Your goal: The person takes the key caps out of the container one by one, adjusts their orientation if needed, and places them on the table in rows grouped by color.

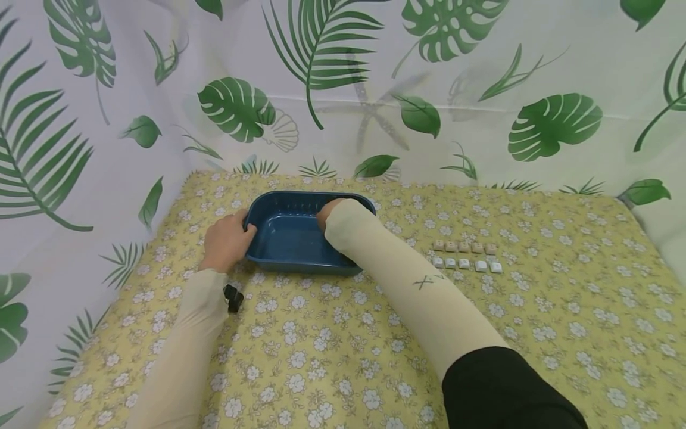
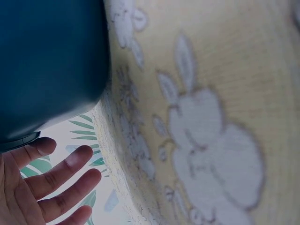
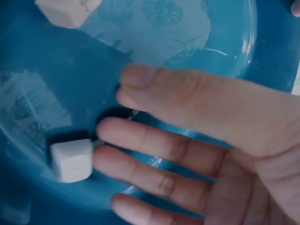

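Note:
A dark blue rectangular basin stands on the flowered cloth. My left hand grips its left rim, thumb over the edge; in the left wrist view the other fingers spread beneath the rim. My right hand reaches into the basin's right side. Seen from the right wrist, its fingers are fairly straight and the thumb tip lies against the index finger, with nothing visible between them. A white keycap lies on the basin floor close by the fingertips. Another pale keycap lies farther off.
Right of the basin are two rows of keycaps: beige keycaps behind, white keycaps in front. A leaf-printed curtain rises behind the table. The right forearm crosses in front of the basin's right corner.

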`<state>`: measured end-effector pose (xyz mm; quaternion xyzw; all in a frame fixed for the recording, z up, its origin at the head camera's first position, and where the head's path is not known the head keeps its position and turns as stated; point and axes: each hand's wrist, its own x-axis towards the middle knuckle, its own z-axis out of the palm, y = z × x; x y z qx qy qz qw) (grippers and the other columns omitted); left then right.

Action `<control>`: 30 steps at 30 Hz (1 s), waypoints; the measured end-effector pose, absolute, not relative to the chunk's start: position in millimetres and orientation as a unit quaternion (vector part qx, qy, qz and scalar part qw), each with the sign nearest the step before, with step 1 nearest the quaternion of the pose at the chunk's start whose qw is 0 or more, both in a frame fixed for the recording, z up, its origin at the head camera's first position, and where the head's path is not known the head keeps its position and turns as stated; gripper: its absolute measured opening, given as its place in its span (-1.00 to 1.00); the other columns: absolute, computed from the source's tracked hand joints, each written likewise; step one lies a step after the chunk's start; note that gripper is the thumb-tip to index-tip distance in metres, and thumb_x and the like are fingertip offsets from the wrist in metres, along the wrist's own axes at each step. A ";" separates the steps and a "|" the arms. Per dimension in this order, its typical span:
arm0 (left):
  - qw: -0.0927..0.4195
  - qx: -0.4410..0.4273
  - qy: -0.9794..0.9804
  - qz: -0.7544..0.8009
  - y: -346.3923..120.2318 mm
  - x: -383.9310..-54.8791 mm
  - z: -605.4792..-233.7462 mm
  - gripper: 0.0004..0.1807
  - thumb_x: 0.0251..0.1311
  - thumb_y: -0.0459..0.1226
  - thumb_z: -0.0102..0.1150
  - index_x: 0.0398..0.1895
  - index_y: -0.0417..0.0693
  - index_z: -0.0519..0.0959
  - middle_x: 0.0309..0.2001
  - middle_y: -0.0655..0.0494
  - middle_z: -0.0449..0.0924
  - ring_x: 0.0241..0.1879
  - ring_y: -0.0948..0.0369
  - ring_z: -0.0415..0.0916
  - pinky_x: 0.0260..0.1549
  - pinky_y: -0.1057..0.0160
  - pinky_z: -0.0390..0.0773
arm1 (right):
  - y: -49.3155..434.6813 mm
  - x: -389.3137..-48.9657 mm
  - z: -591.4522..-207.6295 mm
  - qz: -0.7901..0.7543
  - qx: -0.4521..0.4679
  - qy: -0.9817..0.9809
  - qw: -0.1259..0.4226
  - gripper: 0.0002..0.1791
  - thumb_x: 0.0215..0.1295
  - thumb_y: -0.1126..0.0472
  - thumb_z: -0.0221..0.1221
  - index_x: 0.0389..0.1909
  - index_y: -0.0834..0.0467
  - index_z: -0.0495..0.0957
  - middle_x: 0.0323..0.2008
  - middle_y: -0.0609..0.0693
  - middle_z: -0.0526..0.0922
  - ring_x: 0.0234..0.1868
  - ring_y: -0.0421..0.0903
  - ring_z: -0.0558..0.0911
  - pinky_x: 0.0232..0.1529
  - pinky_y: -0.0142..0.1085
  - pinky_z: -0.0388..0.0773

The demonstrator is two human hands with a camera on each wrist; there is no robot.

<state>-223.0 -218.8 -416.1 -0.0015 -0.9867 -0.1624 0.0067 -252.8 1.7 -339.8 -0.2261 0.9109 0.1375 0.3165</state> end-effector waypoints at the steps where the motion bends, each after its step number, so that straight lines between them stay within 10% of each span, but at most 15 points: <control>1: 0.005 -0.001 -0.987 -0.162 -218.8 -223.1 -416.4 -0.48 0.35 -0.15 -0.23 0.30 -0.20 0.32 0.00 -0.29 0.55 -0.22 -0.11 0.56 -0.24 -0.07 0.52 | 2.1 -252.3 -339.4 0.132 -0.216 0.913 0.320 -0.60 0.37 0.13 0.03 0.21 0.00 0.43 0.18 -0.02 0.46 0.05 -0.14 0.49 0.02 -0.27 0.50; 23: 0.014 -0.004 -0.986 -0.166 -217.8 -223.3 -418.0 -0.56 0.35 -0.15 -0.22 0.16 -0.18 0.42 -0.19 -0.22 0.59 -0.32 -0.05 0.54 -0.34 -0.01 0.47 | 10.8 -247.2 -342.2 0.030 -0.107 0.944 0.309 -0.65 0.40 0.12 -0.02 0.16 0.04 0.47 0.09 -0.04 0.52 0.04 -0.14 0.53 0.10 -0.21 0.51; 30: 0.016 -0.005 -0.985 -0.170 -218.9 -222.8 -417.7 -0.56 0.35 -0.16 -0.22 0.16 -0.18 0.42 -0.17 -0.23 0.60 -0.31 -0.06 0.54 -0.32 -0.03 0.47 | 3.7 -256.1 -341.5 0.159 -0.164 0.909 0.349 -0.43 0.06 0.09 0.35 0.15 -0.03 0.50 0.15 -0.09 0.49 0.07 -0.16 0.50 0.08 -0.22 0.53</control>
